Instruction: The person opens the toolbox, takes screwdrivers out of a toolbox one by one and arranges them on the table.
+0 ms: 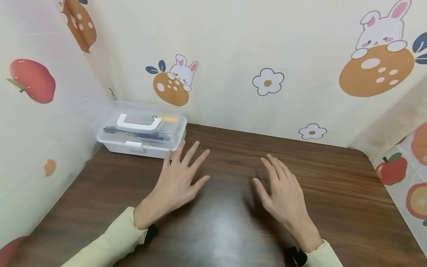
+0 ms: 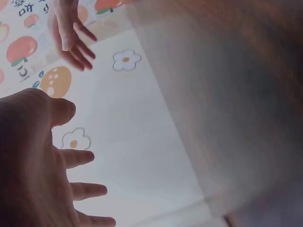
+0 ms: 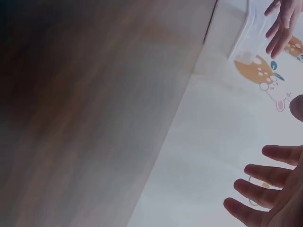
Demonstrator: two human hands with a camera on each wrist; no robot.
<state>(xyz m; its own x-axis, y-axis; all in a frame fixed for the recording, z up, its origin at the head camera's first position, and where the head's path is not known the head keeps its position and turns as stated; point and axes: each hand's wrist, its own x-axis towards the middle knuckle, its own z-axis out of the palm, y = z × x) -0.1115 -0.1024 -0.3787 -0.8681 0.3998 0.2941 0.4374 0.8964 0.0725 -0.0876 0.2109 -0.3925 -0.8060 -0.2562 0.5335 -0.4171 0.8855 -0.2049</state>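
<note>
My left hand [image 1: 176, 183] hovers over the dark wooden table with its fingers spread and nothing in it. Just beyond its fingertips stands a clear plastic box [image 1: 111, 142] with a white handle [image 1: 138, 127] and a white front latch [image 1: 135, 146]. Through the lid I see dark slender items and a yellow-orange piece, their kinds unclear. To the right, my right hand [image 1: 285, 193] is held above the table, thumb apart from the straight fingers, holding nothing. Both wrist views show the bare hands, left [image 2: 33, 165] and right [image 3: 289, 194], with extended fingers.
The brown table [image 1: 333, 207] spreads beneath both hands. Cream sheeting [image 1: 227, 74] printed with rabbits, fruit and flowers rises behind it, with more printed sheeting along the left and right sides. The lidded box takes up the back left corner.
</note>
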